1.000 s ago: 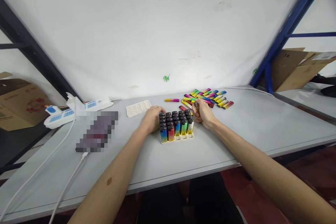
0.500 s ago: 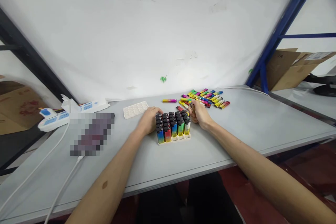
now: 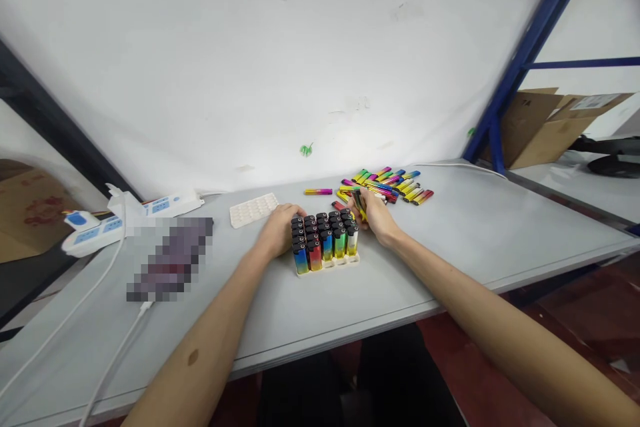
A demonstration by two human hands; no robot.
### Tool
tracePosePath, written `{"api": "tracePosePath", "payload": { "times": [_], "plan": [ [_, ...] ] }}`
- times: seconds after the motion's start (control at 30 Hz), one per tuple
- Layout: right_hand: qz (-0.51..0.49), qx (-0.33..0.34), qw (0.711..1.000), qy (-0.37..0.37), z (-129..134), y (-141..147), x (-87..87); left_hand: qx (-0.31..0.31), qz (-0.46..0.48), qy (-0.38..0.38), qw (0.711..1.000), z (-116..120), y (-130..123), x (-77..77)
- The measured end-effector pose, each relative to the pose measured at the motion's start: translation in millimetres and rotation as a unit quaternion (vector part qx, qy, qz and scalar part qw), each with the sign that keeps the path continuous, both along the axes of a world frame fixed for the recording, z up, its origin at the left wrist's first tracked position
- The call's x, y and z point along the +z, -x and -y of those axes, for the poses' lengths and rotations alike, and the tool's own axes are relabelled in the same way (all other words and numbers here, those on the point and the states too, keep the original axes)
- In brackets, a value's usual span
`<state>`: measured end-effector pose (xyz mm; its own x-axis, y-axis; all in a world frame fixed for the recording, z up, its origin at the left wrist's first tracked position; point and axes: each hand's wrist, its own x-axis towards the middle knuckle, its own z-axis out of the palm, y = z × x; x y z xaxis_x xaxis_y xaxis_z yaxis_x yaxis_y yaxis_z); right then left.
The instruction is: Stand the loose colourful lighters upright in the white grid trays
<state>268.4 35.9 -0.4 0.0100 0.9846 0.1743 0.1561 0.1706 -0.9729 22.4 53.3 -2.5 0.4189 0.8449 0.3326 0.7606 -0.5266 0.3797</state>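
Head view: the right hand (image 3: 375, 215) pinches a dark-topped lighter (image 3: 359, 204), yellow at its lower end. Just left of it, a white tray (image 3: 333, 265) bears upright, glossy two-tone lighters (image 3: 314, 257) with black tops; the left hand (image 3: 279, 228) curves alongside, its grip unclear. Beyond that hand lies a pocketed tray (image 3: 254, 211).

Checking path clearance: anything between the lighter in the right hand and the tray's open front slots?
Straight across, yes: the upright lighters at the right end of the tray stand between the held lighter in the right hand and the open front slots. Nothing visible stands above them; the route over their tops looks clear.
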Motion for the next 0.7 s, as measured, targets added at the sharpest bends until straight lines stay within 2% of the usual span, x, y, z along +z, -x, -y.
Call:
{"api": "tracePosePath", "payload": {
  "times": [0.1,0.23,0.3,0.37,0.47,0.53,0.6,0.7],
  "plan": [
    [0.002,-0.017,1.000,0.007,3.6,-0.9,5.1,0.003,0.001,0.002,1.000,0.6,0.0,0.2],
    [0.059,-0.045,0.996,-0.057,5.4,-6.2,9.8,0.005,-0.003,0.001,1.000,2.2,-0.3,1.3],
    [0.039,-0.047,0.995,-0.075,4.7,-10.3,12.2,0.004,-0.006,0.001,1.000,2.6,-0.6,1.6],
    [-0.028,-0.038,0.996,-0.078,4.0,-14.2,15.9,0.005,-0.007,0.001,1.000,2.5,-0.8,1.5],
    [-0.158,-0.002,0.984,-0.080,6.1,-17.7,24.0,0.003,-0.009,0.000,1.000,2.1,-0.7,1.3],
    [-0.205,0.037,0.975,-0.077,10.3,-18.1,29.3,0.001,-0.009,-0.001,1.000,2.1,-0.6,1.4],
    [-0.201,0.089,0.973,-0.069,16.5,-16.7,33.1,-0.001,-0.009,-0.003,1.000,2.3,-0.6,1.5],
    [-0.117,0.160,0.978,-0.071,27.4,-11.8,35.6,-0.004,-0.008,-0.008,1.000,2.4,-0.6,1.1]
  ]
}}
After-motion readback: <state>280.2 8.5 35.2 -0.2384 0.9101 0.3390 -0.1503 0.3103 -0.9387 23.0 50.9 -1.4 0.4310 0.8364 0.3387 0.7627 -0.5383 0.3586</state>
